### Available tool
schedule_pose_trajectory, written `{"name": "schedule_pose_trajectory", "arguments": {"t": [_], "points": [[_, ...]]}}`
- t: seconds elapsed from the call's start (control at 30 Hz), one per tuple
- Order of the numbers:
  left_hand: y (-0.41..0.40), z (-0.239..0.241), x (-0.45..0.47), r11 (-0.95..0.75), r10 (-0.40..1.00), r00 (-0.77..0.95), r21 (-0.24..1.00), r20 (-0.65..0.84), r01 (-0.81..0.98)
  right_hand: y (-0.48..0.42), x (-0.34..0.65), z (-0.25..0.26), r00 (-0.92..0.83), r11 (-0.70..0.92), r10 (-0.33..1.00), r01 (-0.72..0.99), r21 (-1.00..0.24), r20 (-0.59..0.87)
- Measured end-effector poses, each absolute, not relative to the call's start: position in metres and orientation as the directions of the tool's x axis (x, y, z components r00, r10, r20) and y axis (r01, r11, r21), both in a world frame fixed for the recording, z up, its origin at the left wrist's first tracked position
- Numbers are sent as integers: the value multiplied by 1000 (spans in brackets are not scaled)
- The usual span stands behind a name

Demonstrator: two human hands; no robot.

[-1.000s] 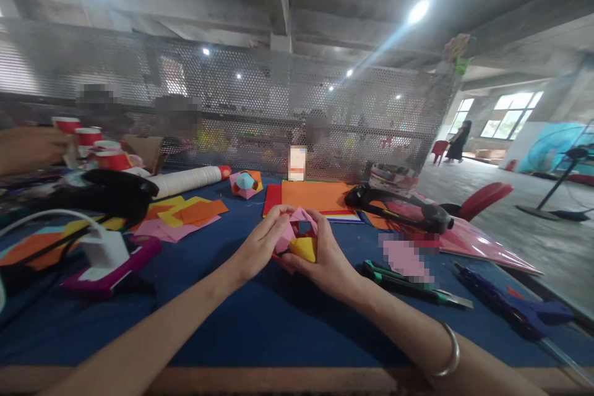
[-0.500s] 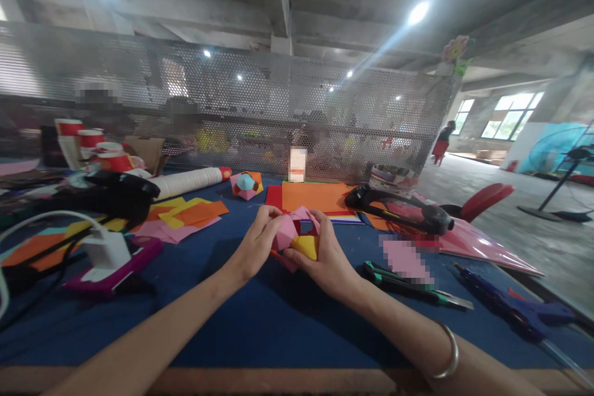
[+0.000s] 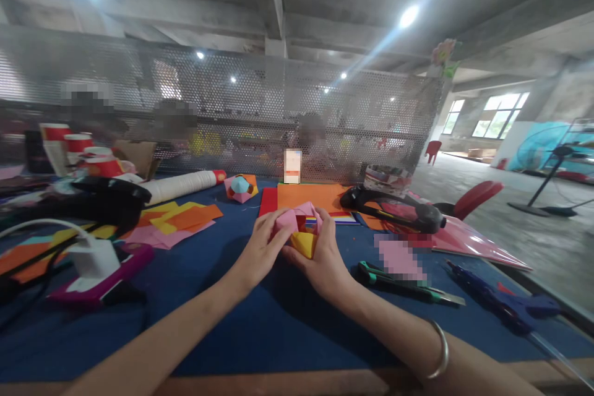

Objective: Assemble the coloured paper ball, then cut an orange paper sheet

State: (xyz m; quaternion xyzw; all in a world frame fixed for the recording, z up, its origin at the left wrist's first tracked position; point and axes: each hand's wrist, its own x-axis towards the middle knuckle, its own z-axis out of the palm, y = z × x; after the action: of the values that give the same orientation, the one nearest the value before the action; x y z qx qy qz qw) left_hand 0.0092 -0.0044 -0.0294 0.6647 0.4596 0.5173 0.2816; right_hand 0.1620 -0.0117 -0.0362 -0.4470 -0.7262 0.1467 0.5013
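Over the middle of the blue tabletop [image 3: 223, 343], a hollow pink-and-yellow folded-paper piece [image 3: 302, 241] is held between the left hand [image 3: 258, 255] and the right hand [image 3: 330, 265]. The two-sided hold probably steadies light paper without crushing it. Left fingers curl round its left side, the thumb against a pink facet. Right fingers bend along its right side, the thumb below the yellow facet. Both grips are spread only as far as the piece; some fingertips are hidden, and pressure cannot be judged. The green-and-black box cutter [image 3: 394, 283] and dark-blue glue gun [image 3: 499, 303] lie to the right, presumably for easy reach.
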Motion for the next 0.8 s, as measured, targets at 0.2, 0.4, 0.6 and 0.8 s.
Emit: {"name": "schedule_pose_trajectory", "arguments": {"t": [0.2, 0.4, 0.6, 0.8], "points": [[-4, -28, 9, -478, 867, 25, 818, 497, 320, -20, 157, -35, -149, 560, 808, 495, -664, 570], [1, -24, 3, -450, 884, -16, 859, 467, 244, -24, 158, -32, -270, 599, 793, 507, -620, 546], [-4, -23, 3, -424, 905, 38, 888, 425, 177, -22, 160, -34, -307, 603, 789, 557, -571, 533], [-6, -24, 5, -445, 894, 57, 867, 444, 223, -21, 158, -34, -300, 588, 799, 570, -574, 521]]}}
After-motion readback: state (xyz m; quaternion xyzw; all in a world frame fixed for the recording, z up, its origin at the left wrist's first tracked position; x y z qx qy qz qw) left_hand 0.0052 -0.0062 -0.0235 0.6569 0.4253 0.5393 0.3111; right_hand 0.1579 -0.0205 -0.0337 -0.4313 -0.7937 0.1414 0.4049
